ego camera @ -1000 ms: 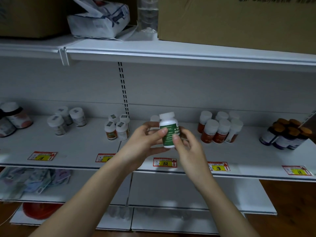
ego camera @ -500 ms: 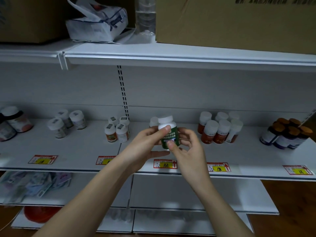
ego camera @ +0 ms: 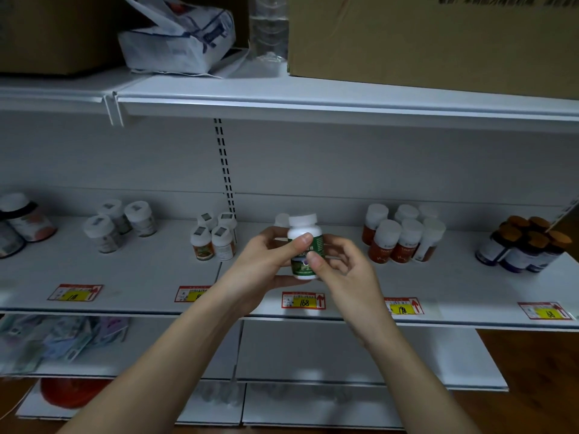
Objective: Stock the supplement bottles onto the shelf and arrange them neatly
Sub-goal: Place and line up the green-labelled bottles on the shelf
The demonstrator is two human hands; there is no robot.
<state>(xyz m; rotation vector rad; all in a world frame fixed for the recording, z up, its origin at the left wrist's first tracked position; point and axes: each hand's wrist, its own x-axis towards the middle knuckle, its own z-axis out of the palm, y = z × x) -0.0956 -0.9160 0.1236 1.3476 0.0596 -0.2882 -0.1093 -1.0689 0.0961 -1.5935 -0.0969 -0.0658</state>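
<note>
Two bare forearms enter from the lower edge of the view, each ending in a bare hand: left hand (ego camera: 263,267), right hand (ego camera: 347,274). No sleeve, cuff or glove covers either arm as far as the frame shows; both are uncovered from the bottom edge up to the fingertips. No watch, bracelet or ring is visible on either wrist or on the fingers (ego camera: 302,241) in view. Fingernails appear short and unpainted, though the dim lighting limits detail. The rest of the person lies outside the frame.
</note>
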